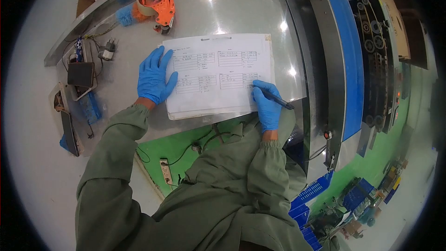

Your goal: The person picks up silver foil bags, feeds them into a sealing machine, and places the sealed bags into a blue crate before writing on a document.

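A stack of paper forms point(200, 97) with printed tables and handwriting lies on the metal table point(223, 9). My left hand point(155, 76), in a blue glove, rests flat on the left edge of the sheets with its fingers spread. In my right hand point(268, 107), also gloved in blue, a black pen point(278, 99) is gripped between thumb and fingers. That hand sits at the lower right of the top sheet, by the lower right table. The pen's tip is hidden by the fingers.
An orange tape dispenser point(165, 7) stands at the back left beside a blue duster point(125, 15). A black plug point(108, 50), cables and a dark phone-like device point(81, 75) lie at left. A blue conveyor belt point(346, 42) runs along the right. Below is a power strip point(166, 171).
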Available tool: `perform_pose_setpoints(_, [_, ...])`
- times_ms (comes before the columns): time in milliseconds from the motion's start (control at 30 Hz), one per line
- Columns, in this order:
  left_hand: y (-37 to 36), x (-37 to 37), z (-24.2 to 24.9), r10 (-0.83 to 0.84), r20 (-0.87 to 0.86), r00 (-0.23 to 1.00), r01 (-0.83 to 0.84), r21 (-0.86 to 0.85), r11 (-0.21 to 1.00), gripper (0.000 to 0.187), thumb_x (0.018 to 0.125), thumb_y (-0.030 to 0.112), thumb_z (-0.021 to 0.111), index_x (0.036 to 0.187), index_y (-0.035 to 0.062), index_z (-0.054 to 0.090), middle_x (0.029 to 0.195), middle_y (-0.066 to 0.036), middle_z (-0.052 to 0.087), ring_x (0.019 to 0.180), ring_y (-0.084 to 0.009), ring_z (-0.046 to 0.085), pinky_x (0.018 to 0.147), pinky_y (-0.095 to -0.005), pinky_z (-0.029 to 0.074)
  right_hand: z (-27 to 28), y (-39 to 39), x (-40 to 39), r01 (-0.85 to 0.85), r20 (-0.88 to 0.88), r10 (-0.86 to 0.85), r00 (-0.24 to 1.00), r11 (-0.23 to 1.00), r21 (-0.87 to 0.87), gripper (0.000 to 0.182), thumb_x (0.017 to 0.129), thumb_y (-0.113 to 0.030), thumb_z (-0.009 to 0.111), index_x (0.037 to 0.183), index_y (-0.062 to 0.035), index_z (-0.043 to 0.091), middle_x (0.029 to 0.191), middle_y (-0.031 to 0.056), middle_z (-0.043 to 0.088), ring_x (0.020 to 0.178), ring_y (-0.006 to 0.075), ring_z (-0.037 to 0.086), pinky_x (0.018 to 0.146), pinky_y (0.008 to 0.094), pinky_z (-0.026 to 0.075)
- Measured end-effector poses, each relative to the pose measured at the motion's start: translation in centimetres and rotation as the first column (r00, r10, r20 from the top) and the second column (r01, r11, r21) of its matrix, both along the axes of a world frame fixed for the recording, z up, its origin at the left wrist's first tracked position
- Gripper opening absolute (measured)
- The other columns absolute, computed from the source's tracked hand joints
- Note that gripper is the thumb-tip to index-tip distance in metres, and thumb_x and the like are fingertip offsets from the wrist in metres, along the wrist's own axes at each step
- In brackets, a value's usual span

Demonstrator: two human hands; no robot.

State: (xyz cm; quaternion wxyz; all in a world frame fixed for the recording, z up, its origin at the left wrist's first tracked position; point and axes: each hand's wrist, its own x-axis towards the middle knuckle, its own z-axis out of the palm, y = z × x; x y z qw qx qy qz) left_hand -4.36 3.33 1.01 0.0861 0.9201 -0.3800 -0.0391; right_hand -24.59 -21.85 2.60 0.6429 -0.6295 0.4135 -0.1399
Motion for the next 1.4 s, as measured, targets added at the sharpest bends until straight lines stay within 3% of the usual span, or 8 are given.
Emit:
perform_pose_setpoints(500, [0.0,0.0,0.3,0.015,-0.011,1.0,-0.015,-0.01,1.0,0.064,0.08,0.033,0.054,0.137,0.0099,0.034,0.141,-0.015,0.03,0.13,-0.0302,0.028,0.105,-0.042,0.021,2.9,2.1,1.6,0.0,0.198,-0.023,0.98,0.993,0.114,0.033,0.093,-0.021,0.051,0.119,-0.0006,0.055,0.108,0.0115,0.058,0.091,0.0157,0.058,0.079,0.0277,0.05])
perform_pose_setpoints(633, [-0.1,-0.1,0.2,0.005,0.014,1.0,-0.005,-0.024,1.0,0.062,0.08,0.035,0.054,0.135,0.0105,0.037,0.14,-0.015,0.031,0.129,-0.0298,0.029,0.104,-0.0421,0.022,2.3,5.8,3.9,-0.382,0.52,-0.011,0.854,0.665,0.642,0.054,0.096,-0.039,0.041,0.136,-0.0015,0.037,0.128,0.0129,0.049,0.115,0.0256,0.048,0.101,0.0384,0.037])
perform_pose_setpoints(767, [-0.3,-0.3,0.4,0.01,0.015,1.0,-0.009,-0.007,1.0,0.063,0.08,0.035,0.054,0.135,0.0106,0.037,0.139,-0.015,0.032,0.129,-0.0302,0.029,0.104,-0.0423,0.022,-1.5,4.1,4.1,-0.296,0.487,-0.384,0.785,0.458,0.838,0.052,0.095,-0.034,0.042,0.135,-0.0007,0.037,0.132,0.0133,0.046,0.119,0.0271,0.046,0.105,0.0441,0.032])
perform_pose_setpoints(867, [-0.2,0.1,0.3,0.007,0.017,1.0,-0.007,-0.007,1.0,0.064,0.079,0.035,0.054,0.136,0.0107,0.037,0.139,-0.015,0.032,0.129,-0.0302,0.029,0.104,-0.0423,0.022,-0.9,-3.8,0.1,0.315,0.507,-0.623,0.596,0.762,0.565,0.043,0.091,-0.029,0.047,0.124,-0.0021,0.049,0.113,0.0082,0.055,0.101,0.0195,0.051,0.095,0.0372,0.039])
perform_pose_setpoints(967, [-0.2,-0.1,0.3,0.025,-0.001,1.0,-0.025,-0.012,1.0,0.064,0.079,0.035,0.055,0.135,0.0106,0.037,0.139,-0.015,0.032,0.129,-0.0302,0.029,0.104,-0.0422,0.022,2.0,-8.7,-3.0,0.777,0.544,-0.694,0.471,0.619,0.116,0.036,0.093,-0.031,0.044,0.113,-0.0044,0.058,0.099,0.0006,0.059,0.085,0.0091,0.05,0.079,0.0287,0.041])
perform_pose_setpoints(1167, [-0.1,-0.2,0.4,0.036,-0.011,0.999,-0.036,-0.011,0.999,0.064,0.079,0.034,0.054,0.136,0.0094,0.036,0.14,-0.015,0.031,0.129,-0.0301,0.029,0.105,-0.0412,0.022,3.3,-4.2,-1.5,0.167,0.125,-0.161,0.979,0.985,-0.04,0.03,0.092,-0.02,0.047,0.111,-0.0028,0.063,0.087,0.0041,0.06,0.071,0.0111,0.054,0.069,0.0245,0.046])
perform_pose_setpoints(1267, [-0.1,-0.2,0.1,0.03,0.0,1.0,-0.03,-0.03,0.999,0.063,0.079,0.034,0.054,0.135,0.0113,0.037,0.14,-0.014,0.031,0.129,-0.0295,0.029,0.105,-0.0417,0.022,3.3,-0.3,0.3,-0.116,0.063,0.112,0.992,0.991,0.063,0.022,0.085,-0.009,0.057,0.104,-0.003,0.065,0.085,0.0058,0.063,0.072,0.0101,0.057,0.066,0.0238,0.049])
perform_pose_setpoints(1400, [-0.1,-0.2,0.1,0.027,0.007,1.0,-0.026,-0.029,0.999,0.062,0.08,0.034,0.054,0.135,0.0113,0.038,0.14,-0.015,0.031,0.129,-0.0296,0.03,0.105,-0.0415,0.022,-0.2,0.2,0.1,-0.049,0.091,0.047,0.995,0.999,0.021,0.013,0.08,-0.004,0.064,0.092,-0.0016,0.064,0.082,0.0047,0.064,0.069,0.009,0.059,0.061,0.0234,0.05])
